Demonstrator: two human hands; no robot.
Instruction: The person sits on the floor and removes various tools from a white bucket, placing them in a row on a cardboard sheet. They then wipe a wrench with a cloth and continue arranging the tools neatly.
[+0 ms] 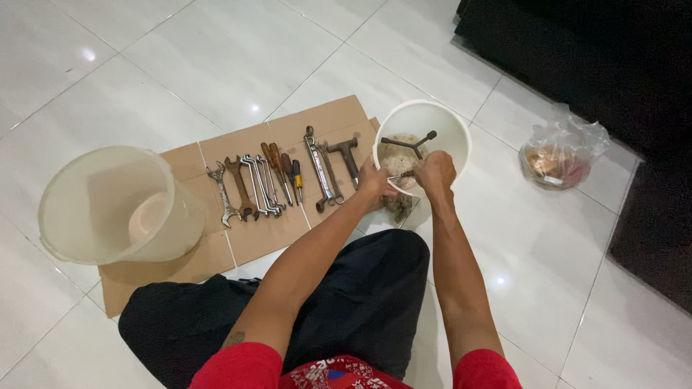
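Observation:
Both my hands meet at the near rim of a small white bucket point(455, 128). My left hand point(375, 180) grips a dirty rag point(398, 205) together with one end of a thin metal tool point(401, 175). My right hand point(435, 173) is closed on the tool's other end, right at the bucket's edge. Inside the bucket lie a dark three-armed wrench point(411, 143) and a brownish cloth point(396, 155). Left of my hands, several wrenches and screwdrivers point(277, 180) lie in a row on flattened cardboard point(259, 234).
A large translucent bucket point(115, 205) stands on the cardboard's left end. A clear plastic bag point(562, 155) with brownish contents sits on the white tiled floor at right. Dark furniture point(598, 57) fills the upper right corner. My black-trousered legs point(346, 302) are below.

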